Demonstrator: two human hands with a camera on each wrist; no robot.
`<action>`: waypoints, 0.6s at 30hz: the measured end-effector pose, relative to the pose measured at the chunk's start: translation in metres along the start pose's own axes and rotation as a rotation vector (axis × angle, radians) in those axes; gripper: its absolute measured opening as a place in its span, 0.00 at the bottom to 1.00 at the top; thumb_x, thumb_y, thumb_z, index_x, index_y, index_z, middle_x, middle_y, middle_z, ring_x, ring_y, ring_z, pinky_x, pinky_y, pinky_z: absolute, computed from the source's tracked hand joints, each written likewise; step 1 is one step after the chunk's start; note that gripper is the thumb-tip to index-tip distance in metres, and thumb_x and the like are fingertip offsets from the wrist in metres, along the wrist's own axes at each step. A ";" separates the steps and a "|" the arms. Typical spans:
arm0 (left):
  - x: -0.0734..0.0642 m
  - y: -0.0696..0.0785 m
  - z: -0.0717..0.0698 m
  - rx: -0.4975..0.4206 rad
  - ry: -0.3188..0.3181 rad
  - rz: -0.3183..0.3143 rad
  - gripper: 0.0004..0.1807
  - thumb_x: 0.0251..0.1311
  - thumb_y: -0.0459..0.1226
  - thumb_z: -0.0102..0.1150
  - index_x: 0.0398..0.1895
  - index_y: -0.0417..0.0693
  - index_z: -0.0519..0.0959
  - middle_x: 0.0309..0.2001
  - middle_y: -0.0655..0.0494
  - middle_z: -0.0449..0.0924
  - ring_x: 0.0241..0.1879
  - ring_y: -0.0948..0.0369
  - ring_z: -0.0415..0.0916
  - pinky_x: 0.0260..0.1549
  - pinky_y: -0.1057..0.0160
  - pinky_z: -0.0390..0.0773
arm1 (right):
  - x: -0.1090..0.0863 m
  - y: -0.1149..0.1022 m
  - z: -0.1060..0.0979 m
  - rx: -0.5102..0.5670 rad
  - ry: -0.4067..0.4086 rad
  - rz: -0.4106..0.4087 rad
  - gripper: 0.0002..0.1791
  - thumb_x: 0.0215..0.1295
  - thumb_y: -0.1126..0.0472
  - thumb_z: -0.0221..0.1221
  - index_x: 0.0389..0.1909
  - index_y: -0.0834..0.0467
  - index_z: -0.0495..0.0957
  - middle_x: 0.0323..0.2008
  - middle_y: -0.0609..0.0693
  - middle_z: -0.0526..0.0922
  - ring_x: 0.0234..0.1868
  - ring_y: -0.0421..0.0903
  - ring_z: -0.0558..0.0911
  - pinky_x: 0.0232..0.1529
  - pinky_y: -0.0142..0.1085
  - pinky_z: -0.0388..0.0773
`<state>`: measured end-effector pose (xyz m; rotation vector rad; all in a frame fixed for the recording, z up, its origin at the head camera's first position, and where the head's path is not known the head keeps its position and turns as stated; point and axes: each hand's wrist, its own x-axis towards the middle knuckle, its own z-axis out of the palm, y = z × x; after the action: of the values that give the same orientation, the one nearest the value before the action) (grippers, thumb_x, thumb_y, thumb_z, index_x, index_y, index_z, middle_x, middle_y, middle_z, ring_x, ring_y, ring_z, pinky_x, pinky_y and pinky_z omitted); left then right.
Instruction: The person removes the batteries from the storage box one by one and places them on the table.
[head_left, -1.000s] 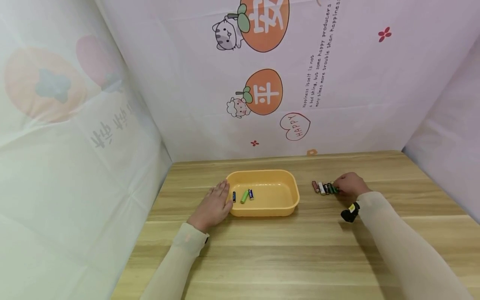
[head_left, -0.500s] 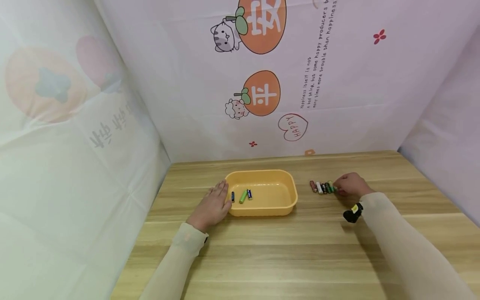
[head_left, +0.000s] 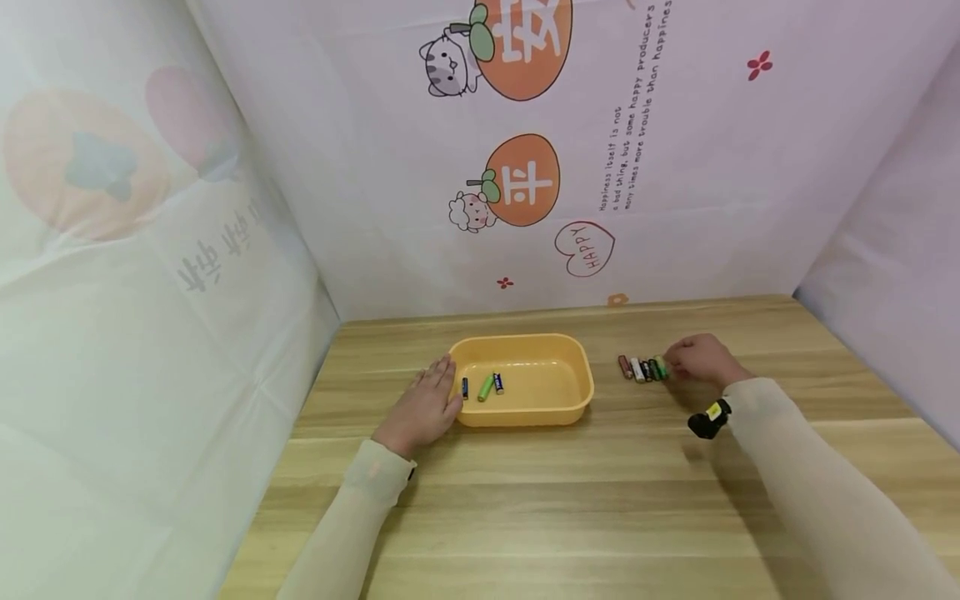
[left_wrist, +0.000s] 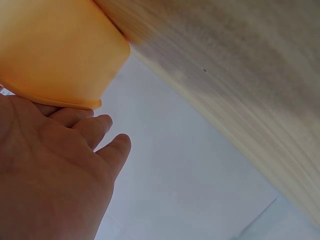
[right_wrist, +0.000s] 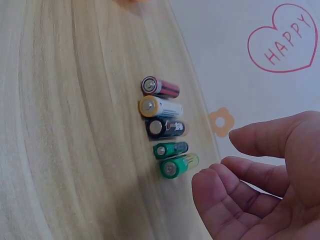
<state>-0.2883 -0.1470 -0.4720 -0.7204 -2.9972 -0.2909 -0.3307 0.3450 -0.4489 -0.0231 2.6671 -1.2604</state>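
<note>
Head view: tray [head_left: 542,387] is touched by left hand [head_left: 422,407], fingers straight; right hand [head_left: 703,358] is held beside batteries [head_left: 646,371], fingers loose.

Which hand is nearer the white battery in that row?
Right. The right hand is beside the green batteries, to the right of the white battery. The left hand touches the yellow tray at its left end, across the tray from that battery.

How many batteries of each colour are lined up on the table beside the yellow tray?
Red: 1, the red battery
White: 1, the white battery with a yellow end
Black: 1, the black battery
Green: 2, the thinner green battery and the thicker green battery
Total: 5
</note>
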 end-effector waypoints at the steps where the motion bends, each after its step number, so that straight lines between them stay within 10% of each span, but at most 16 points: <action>1: 0.000 0.000 -0.001 0.003 -0.004 -0.002 0.37 0.74 0.54 0.22 0.76 0.37 0.46 0.77 0.47 0.39 0.75 0.50 0.41 0.70 0.50 0.44 | -0.001 -0.002 0.000 0.011 0.000 0.001 0.25 0.73 0.58 0.48 0.56 0.77 0.70 0.50 0.70 0.76 0.46 0.58 0.81 0.46 0.46 0.81; 18: -0.002 0.003 -0.002 0.009 -0.003 0.004 0.37 0.75 0.54 0.23 0.76 0.36 0.46 0.77 0.46 0.39 0.75 0.49 0.42 0.70 0.49 0.44 | 0.009 -0.041 0.007 0.100 -0.008 -0.050 0.27 0.75 0.58 0.48 0.63 0.77 0.64 0.58 0.73 0.69 0.55 0.63 0.74 0.52 0.46 0.78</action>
<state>-0.2847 -0.1456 -0.4694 -0.7267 -2.9976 -0.2765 -0.3412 0.3127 -0.4236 -0.0807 2.6089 -1.4046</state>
